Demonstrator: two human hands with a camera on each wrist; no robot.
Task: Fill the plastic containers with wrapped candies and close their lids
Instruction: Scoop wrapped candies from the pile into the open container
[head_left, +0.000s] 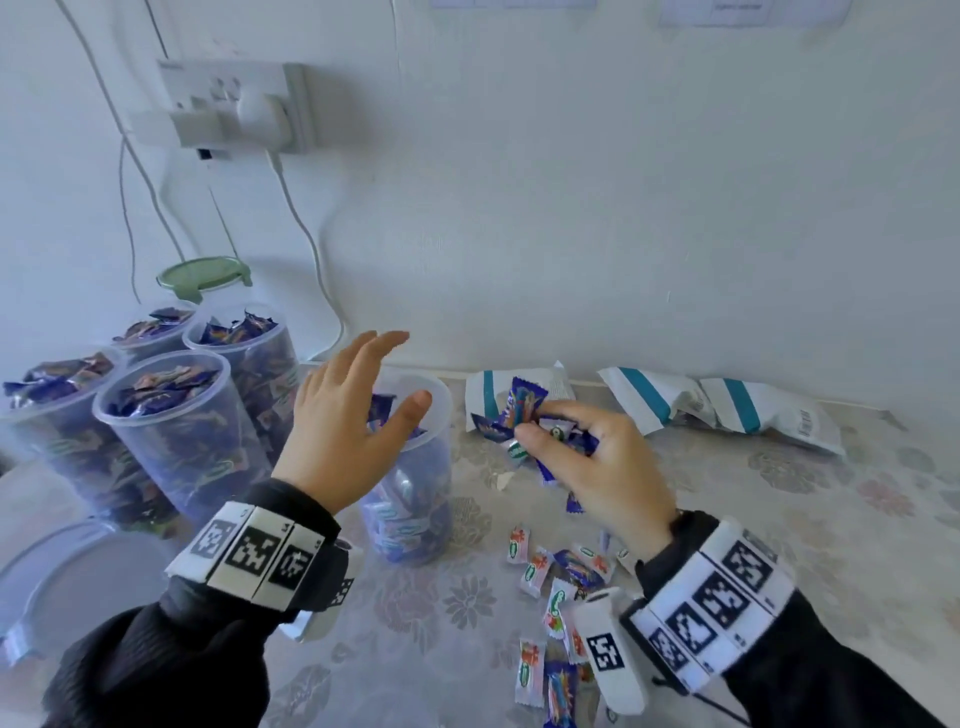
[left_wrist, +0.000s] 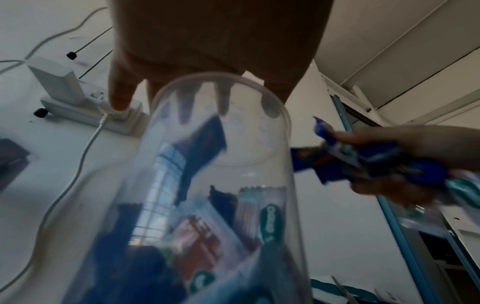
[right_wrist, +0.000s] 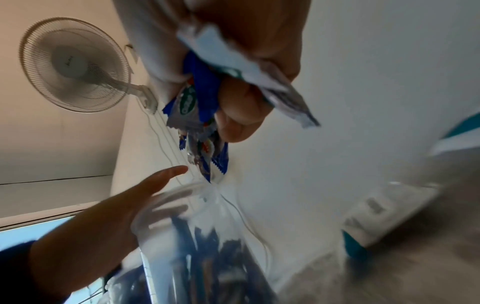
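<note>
An open clear plastic container (head_left: 415, 499) stands mid-table, partly filled with wrapped candies. My left hand (head_left: 387, 384) hovers at its rim with fingers straight and spread, holding nothing; the left wrist view shows those fingers (left_wrist: 119, 98) behind the container's rim (left_wrist: 283, 115). Just right of the container, my right hand (head_left: 550, 428) grips a bunch of blue and white wrapped candies (head_left: 524, 410). The right wrist view shows the candies (right_wrist: 200, 115) hanging from that hand above the container (right_wrist: 207, 246). Loose candies (head_left: 556, 587) lie on the tablecloth under my right wrist.
Several open containers (head_left: 171, 415) full of candies stand at the left, with a green-lidded one (head_left: 202, 275) behind them. A grey lid (head_left: 57, 582) lies at the lower left. White and teal candy bags (head_left: 727, 410) lie along the wall, and cables hang from a socket (head_left: 234, 104).
</note>
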